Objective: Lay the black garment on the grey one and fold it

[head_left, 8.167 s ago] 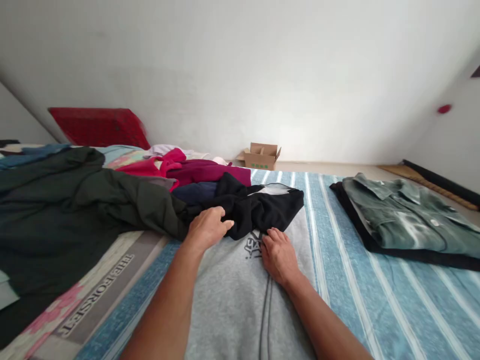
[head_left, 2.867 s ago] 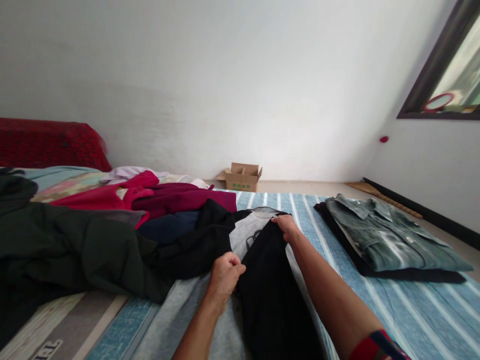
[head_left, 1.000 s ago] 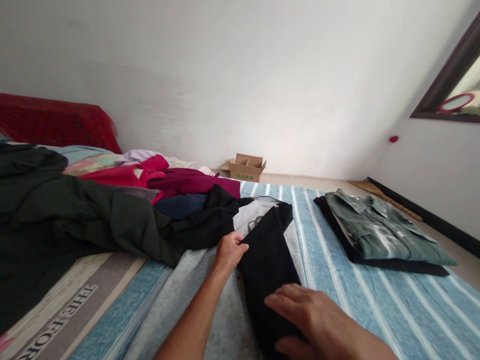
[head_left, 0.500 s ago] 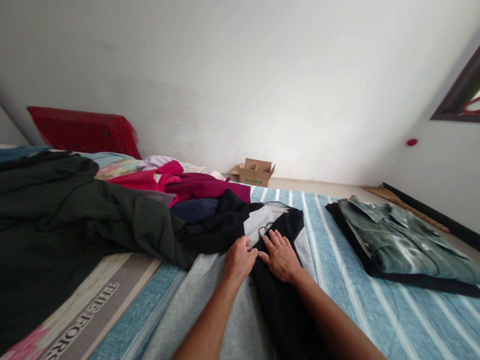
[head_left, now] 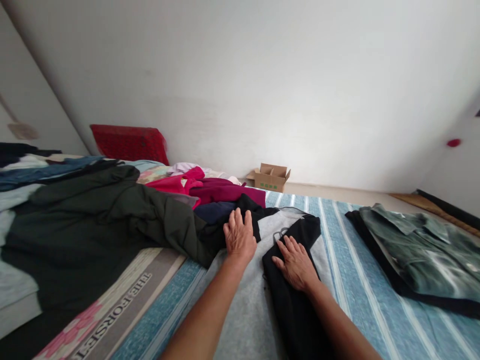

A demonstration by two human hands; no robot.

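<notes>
Since half a second ago the left hand (head_left: 240,236) moved off the black sleeve (head_left: 290,280) up onto the black cloth (head_left: 252,216) at the pile's edge, grip spread flat. Right hand (head_left: 297,259) stays flat, fingers spread, on the sleeve folded over the grey sweatshirt (head_left: 243,310) mid-bed (head_left: 360,295). Green shirt (head_left: 420,250) folded near the bed's right edge. Cardboard box (head_left: 270,177) by the white wall (head_left: 262,75).

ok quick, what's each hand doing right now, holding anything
Left hand: open, flat on the black sleeve at the grey sweatshirt's left edge, gripping nothing.
Right hand: open, palm down on the folded-over black sleeve, holding nothing.
</notes>
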